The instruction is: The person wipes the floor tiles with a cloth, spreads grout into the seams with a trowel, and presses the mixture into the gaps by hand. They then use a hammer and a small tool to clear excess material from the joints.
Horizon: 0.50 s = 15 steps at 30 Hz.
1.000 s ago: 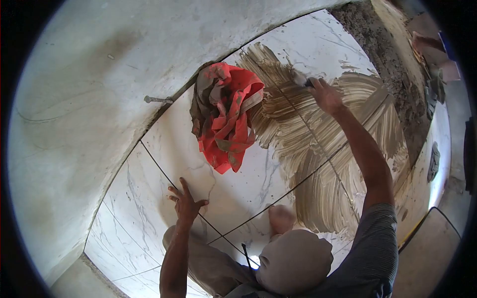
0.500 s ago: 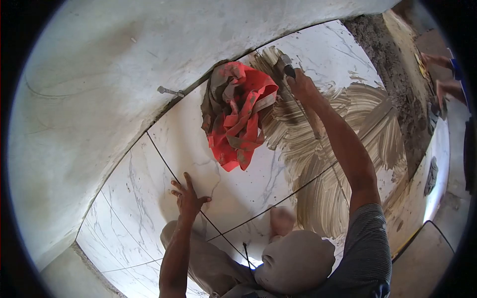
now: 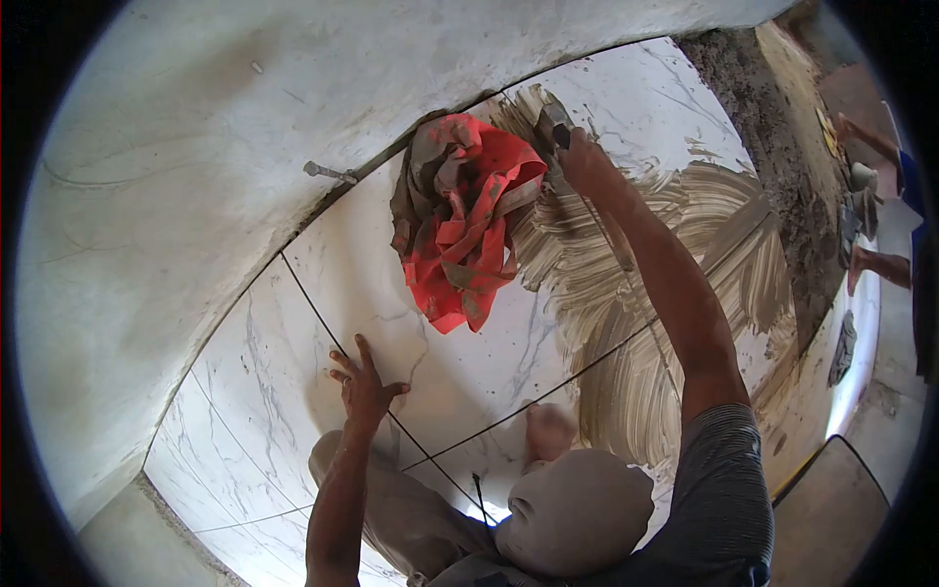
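Note:
My left hand (image 3: 364, 391) rests on the white marbled tile (image 3: 391, 303) with its fingers spread, over a dark joint line, holding nothing. Farther forward, my right hand (image 3: 584, 161) is wrapped round the dark handle of a flat tool (image 3: 554, 121). The tool's blade is over brown slurry smeared on the tiles (image 3: 626, 362), near the wall joint. A crumpled red and grey cloth (image 3: 460, 225) lies just left of the tool.
A pale wall (image 3: 196, 176) runs along the left and top, with a metal piece (image 3: 331, 173) sticking out near its foot. Rough mortar (image 3: 763, 147) borders the tiles at right. Another person's arm (image 3: 875, 142) shows at the far right.
My right hand and the tool have shifted slightly left. My left hand stays on the tile. The other person's limbs at the right edge have changed position.

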Available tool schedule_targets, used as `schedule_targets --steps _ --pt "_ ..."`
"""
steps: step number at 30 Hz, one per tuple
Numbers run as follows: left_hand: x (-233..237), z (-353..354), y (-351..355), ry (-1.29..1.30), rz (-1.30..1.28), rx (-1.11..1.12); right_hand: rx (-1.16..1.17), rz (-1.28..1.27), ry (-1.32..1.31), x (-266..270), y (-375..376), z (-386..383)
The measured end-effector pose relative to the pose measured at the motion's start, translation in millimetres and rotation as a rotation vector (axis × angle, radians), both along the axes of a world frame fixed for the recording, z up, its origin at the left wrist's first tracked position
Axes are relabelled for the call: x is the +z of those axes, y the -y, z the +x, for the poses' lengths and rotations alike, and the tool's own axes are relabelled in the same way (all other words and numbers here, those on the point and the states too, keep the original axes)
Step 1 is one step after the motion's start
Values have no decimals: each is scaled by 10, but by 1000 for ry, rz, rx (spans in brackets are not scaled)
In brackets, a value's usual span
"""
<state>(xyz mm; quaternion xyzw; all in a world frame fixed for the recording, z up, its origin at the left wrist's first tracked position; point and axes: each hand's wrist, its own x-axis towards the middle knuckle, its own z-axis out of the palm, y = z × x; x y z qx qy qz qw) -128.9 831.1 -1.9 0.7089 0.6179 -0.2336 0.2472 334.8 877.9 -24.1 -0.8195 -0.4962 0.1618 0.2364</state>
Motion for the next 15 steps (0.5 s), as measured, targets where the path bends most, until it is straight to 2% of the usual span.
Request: schedule_targets --steps 4,6,9,15 --pt "-16 -8 3 -3 -4 9 41 74 43 -92 40 -56" --pt "3 18 -3 -6 4 7 114 113 192 -182 12 -116" --pt "3 6 7 -16 7 0 88 130 58 -80 6 68" --pt "22 1 6 -6 10 1 29 6 65 -59 6 -6"
